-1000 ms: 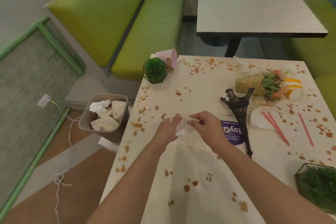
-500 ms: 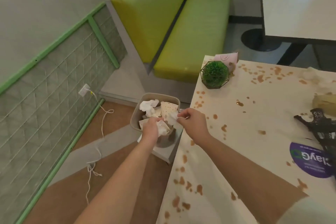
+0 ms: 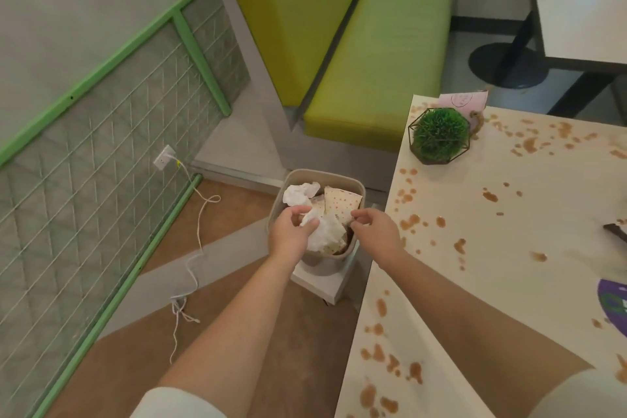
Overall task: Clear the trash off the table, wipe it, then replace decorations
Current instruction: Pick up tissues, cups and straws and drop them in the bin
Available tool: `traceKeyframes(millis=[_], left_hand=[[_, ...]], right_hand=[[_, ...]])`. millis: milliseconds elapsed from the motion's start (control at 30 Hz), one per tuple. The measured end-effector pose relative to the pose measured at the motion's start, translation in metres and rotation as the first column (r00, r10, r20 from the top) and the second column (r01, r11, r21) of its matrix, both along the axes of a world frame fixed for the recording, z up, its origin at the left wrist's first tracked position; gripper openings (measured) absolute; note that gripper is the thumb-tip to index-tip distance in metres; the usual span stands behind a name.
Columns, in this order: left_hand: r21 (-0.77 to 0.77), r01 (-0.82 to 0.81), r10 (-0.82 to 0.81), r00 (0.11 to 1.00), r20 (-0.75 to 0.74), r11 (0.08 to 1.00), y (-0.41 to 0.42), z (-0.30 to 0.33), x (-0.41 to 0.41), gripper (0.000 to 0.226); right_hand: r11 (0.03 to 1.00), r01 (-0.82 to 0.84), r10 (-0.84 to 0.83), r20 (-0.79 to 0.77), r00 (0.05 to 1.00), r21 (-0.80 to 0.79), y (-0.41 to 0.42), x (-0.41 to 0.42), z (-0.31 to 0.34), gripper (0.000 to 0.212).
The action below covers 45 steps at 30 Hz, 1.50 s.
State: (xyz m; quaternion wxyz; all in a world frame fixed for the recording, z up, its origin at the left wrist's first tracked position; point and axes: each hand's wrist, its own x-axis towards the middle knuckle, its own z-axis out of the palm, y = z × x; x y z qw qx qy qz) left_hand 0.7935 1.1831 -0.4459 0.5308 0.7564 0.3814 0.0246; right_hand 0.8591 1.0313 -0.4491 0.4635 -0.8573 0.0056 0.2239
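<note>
A: Over the bin, in the head view, both hands hang together. The left hand has its grip curled round a crumpled white tissue; the tissue sits just above the bin's mouth, touching the paper already piled there.

B: And the right hand?

A: Just right of the bin, fingers curled in. It may pinch a scrap of the tissue, but I cannot tell; the fingertips hide it.

B: What could go wrong?

A: The bin looks full to the rim, with a wad and dotted paper standing proud. A tissue let go on top may roll off onto the floor. Pressing it down could tip the bin, since it stands on a small pale platform.

B: And the surface?

A: Right of the bin, spotted with brown stains, not yet wiped. The green ball ornament stands beyond the bin, at the surface's far corner; a careless sweep could knock it off.
</note>
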Motion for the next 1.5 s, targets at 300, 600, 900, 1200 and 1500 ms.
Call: traceKeyframes(millis=[300, 600, 900, 1200, 1500], left_hand=[[0.167, 0.362, -0.304, 0.907, -0.293, 0.917, -0.011, -0.017, 0.015, 0.03], [0.446, 0.404, -0.308, 0.911, -0.275, 0.799, -0.045, 0.015, 0.026, 0.036], [0.323, 0.499, -0.515, 0.856, -0.043, 0.804, -0.177, 0.063, 0.047, 0.016], [0.299, 0.612, -0.625, 0.778, -0.063, 0.732, -0.329, 0.079, 0.051, 0.017], [0.243, 0.696, -0.687, 0.714, -0.133, 0.676, -0.471, 0.066, 0.05, 0.021]], right_hand=[[0.994, 0.056, -0.057, 0.01, 0.998, 0.089, -0.028, -0.003, 0.005, 0.018], [0.981, 0.146, -0.147, -0.004, 0.989, 0.129, -0.08, -0.01, 0.026, 0.02], [0.929, 0.304, -0.313, 0.012, 0.95, 0.212, -0.186, -0.013, 0.058, 0.01], [0.905, 0.392, -0.405, 0.051, 0.913, 0.165, -0.327, -0.019, 0.07, 0.009], [0.904, 0.428, -0.425, 0.097, 0.9, -0.009, -0.47, -0.017, 0.062, 0.014]])
